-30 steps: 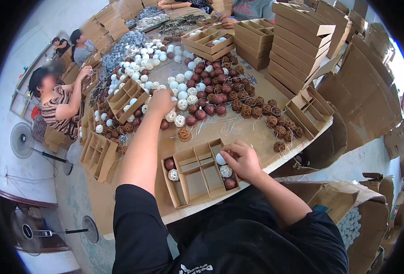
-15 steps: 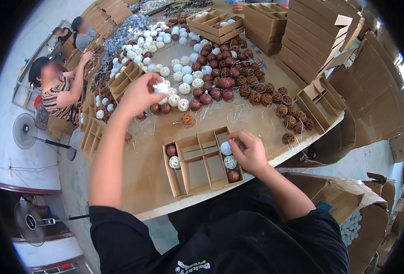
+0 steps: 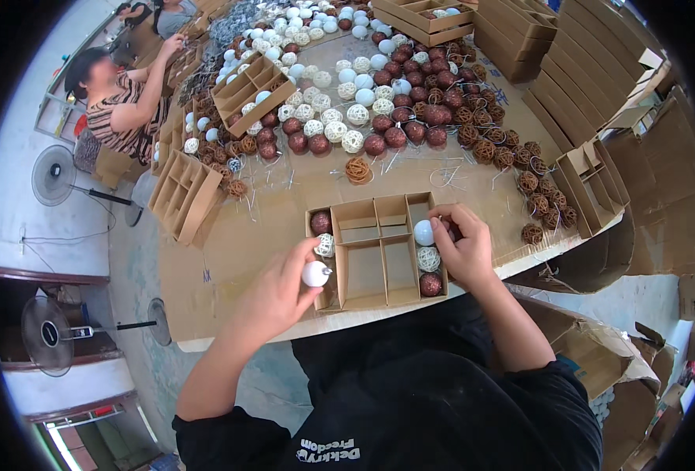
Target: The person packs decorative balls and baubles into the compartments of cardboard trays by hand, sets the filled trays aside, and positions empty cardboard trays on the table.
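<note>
A divided cardboard box (image 3: 363, 275) lies open in front of me on the table. My left hand (image 3: 273, 286) pinches a white ball ornament (image 3: 314, 274) with a small metal cap, over the box's left compartment. In that compartment sit a glittery brown ball (image 3: 321, 223) and a white woven ball (image 3: 324, 246), with the lower end partly hidden by my hand. At the right compartment, the closed fingers of my right hand (image 3: 463, 239) grip a pale bluish-white ball (image 3: 423, 232). Below it in the same column are a white woven ball (image 3: 428, 259) and a glittery brown ball (image 3: 430, 284).
Loose white, glittery brown and brown twig balls (image 3: 512, 138) spread across the far table (image 3: 284, 206). Other divided boxes stand at left (image 3: 184, 196), far left (image 3: 253, 93) and right (image 3: 591, 188). Stacked boxes (image 3: 598, 59) rise at far right. A person (image 3: 124, 102) works at left.
My left hand has come from over the loose balls down to the box's left side, carrying the white ball ornament. My right hand stays at the right compartment. The view has shifted.
</note>
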`<state>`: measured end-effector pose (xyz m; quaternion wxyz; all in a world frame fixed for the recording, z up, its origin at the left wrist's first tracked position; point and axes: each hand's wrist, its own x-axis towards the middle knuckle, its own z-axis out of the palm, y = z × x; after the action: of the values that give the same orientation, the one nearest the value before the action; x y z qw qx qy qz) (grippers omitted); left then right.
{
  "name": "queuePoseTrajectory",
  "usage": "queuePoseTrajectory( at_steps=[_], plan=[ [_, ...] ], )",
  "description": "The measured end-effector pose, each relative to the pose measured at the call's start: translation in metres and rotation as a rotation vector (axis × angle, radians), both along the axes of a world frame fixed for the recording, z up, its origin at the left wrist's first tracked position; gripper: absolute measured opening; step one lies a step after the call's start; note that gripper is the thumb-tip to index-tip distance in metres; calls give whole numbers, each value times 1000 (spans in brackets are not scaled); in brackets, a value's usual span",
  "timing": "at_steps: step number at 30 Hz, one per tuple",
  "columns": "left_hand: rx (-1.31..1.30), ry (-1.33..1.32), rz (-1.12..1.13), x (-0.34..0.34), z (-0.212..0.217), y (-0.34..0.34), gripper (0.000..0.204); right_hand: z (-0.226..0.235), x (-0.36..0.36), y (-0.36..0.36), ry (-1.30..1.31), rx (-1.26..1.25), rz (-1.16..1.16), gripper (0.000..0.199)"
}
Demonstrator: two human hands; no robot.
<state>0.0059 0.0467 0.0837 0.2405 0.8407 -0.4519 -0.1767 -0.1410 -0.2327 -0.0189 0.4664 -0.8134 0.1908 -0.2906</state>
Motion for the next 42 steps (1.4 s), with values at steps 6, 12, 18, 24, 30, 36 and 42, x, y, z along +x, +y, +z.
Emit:
queuePoseTrajectory(
  at_steps=[6,12,18,24,30,36,42],
  plan=[
    [19,-241,-199,-1,-12,-11,36,-2,-3,-2,16,-5,4,11],
    [47,-326,-291,13,-15,-8,39,-2,-1,0,3,-27,11,12],
    [-39,-267,-293,13,-4,-14,41,-1,-4,-2,12,-40,17,12],
    [46,-174,-65,10,-33,-11,35,1,-4,-1,25,-61,27,13],
    [-42,-24,171,-15,-47,-10,31,14,-6,-4,137,-93,182,25],
    [-245,-55,287,-34,-69,-3,34,21,-1,-21,239,-113,304,29],
    [-201,32,294,-55,-55,-2,36,45,15,-33,246,-189,416,38]
  ],
)
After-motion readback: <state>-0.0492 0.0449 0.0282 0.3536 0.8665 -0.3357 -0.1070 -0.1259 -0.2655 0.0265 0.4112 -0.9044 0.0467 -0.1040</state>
